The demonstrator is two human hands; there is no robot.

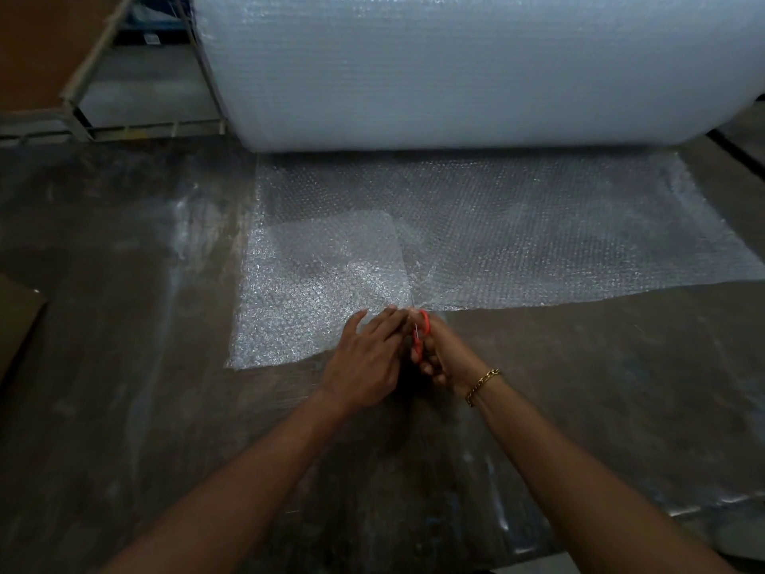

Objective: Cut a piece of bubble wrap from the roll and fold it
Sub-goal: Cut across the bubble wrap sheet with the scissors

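A huge roll of bubble wrap (476, 68) lies across the back of the floor. Its loose sheet (559, 234) spreads toward me. The sheet's left part (314, 283) reaches further toward me and looks doubled over. My right hand (439, 358) grips orange-handled scissors (420, 331), blades pointing away from me at the sheet's near edge. My left hand (368, 358) rests flat with fingers spread on the left part of the sheet, right beside the scissors. A gold chain bracelet (482, 385) sits on my right wrist.
The floor (124, 325) is dark and scuffed. A cardboard panel (37, 47) leans on a metal frame (82, 122) at the back left. Another cardboard piece (16, 321) lies at the left edge. A shiny plastic film (538, 482) lies under my right forearm.
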